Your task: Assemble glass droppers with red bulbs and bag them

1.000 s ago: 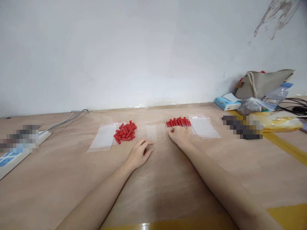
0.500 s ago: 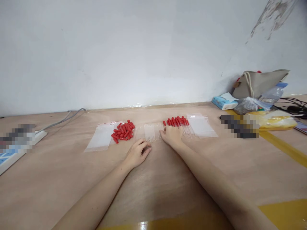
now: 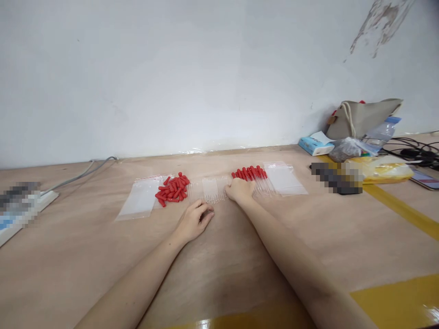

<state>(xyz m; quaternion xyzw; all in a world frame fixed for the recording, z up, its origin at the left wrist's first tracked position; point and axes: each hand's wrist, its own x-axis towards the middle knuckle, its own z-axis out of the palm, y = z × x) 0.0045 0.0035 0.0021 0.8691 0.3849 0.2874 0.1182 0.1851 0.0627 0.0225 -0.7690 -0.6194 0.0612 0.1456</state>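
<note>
My left hand (image 3: 195, 221) rests on the table, fingers curled and thumb apart, with nothing visible in it. Just beyond it lies a row of clear glass dropper tubes (image 3: 195, 189), partly over a small white patch (image 3: 210, 186). My right hand (image 3: 241, 189) is at the right end of that row with its fingers bent together; what they hold, if anything, is hidden. Past and beside it lie several droppers with red rubber bulbs (image 3: 252, 172), side by side, their tubes (image 3: 263, 186) pointing toward me. A loose heap of red rubber bulbs (image 3: 173, 188) lies left of the bare tubes.
Clear zip bags lie flat on the left (image 3: 135, 198) and right (image 3: 285, 179). Farther right are a tissue pack (image 3: 315, 143), a dark blurred object (image 3: 338, 179), a yellow packet (image 3: 379, 171), a grey bag (image 3: 363, 119) and black cables (image 3: 416, 148). A power strip (image 3: 48, 201) lies at left.
The view has shifted slightly, so everything sits a little farther left in the picture. My right hand has barely moved over the tubes; my left hand stays in place.
</note>
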